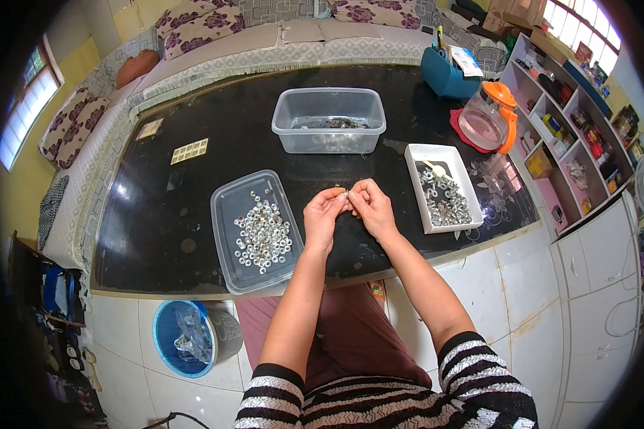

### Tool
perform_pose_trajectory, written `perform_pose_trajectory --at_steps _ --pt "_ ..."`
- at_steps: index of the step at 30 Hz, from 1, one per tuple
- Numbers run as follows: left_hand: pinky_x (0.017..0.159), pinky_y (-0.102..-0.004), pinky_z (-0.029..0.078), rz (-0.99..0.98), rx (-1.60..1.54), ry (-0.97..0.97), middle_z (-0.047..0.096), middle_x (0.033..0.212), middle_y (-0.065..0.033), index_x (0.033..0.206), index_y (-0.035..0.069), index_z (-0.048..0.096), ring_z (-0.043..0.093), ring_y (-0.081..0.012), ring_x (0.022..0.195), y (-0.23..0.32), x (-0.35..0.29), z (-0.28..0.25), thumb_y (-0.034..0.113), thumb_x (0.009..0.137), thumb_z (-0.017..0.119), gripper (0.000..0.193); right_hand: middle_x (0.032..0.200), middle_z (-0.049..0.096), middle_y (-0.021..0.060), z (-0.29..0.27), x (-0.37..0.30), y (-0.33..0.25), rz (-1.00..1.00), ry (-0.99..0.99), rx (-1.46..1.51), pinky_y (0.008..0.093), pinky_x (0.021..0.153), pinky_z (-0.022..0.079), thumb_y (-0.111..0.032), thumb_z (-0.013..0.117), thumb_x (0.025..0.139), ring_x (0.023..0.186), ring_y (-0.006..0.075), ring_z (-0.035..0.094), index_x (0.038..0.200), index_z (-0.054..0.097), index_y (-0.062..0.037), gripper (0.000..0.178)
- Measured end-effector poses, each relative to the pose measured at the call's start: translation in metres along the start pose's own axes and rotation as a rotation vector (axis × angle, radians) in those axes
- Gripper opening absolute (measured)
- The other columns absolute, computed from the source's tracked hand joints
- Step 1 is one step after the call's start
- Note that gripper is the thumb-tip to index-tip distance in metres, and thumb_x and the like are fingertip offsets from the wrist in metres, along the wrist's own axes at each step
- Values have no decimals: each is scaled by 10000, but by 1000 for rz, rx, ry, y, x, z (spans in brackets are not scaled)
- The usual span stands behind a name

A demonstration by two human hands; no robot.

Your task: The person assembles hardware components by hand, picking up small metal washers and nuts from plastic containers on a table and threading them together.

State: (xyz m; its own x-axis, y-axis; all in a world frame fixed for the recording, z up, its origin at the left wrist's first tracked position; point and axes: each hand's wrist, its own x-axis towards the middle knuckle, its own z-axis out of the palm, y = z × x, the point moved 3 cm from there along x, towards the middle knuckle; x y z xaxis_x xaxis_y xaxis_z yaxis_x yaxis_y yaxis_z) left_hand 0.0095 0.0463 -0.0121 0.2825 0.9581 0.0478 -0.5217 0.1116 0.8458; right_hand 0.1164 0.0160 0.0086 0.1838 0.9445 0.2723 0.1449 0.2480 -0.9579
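Above the dark table my left hand (326,214) and my right hand (371,208) meet, fingertips pinched together. Between them shows a bit of a small metal piece (346,193), too small to name. To the left of my hands lies a clear plastic lid (230,265) with many loose metal nuts (262,232) spread over it. A white box (468,170) on the right holds a heap of small metal hardware (447,200) and a pale scoop-like piece. Beyond my hands stands a clear plastic tub (329,141) with some small dark and shiny pieces at its bottom.
At the far right are a glass jug (481,123) with an orange lid and a teal holder (447,75). A card of labels (189,151) lies on the table's left. A blue bin (186,337) stands on the floor, and a shelf unit (576,121) borders the right.
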Motion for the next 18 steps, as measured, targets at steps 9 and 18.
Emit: perform_pose_trajectory --at_steps 9,18 --pt "641 -193 450 -9 1 -8 559 764 -55 871 -23 538 545 -95 677 -1 0 -1 24 754 536 126 613 525 19 0 0 1 33 7 35 182 478 377 -114 507 786 535 54 476 801 455 -18 109" --pt "647 -199 452 -7 -28 -13 561 755 -54 868 -21 537 551 -99 681 2 -1 1 21 753 537 122 608 519 8 1 -1 -2 -38 25 46 178 472 372 -117 497 793 528 47 467 782 465 -19 103"
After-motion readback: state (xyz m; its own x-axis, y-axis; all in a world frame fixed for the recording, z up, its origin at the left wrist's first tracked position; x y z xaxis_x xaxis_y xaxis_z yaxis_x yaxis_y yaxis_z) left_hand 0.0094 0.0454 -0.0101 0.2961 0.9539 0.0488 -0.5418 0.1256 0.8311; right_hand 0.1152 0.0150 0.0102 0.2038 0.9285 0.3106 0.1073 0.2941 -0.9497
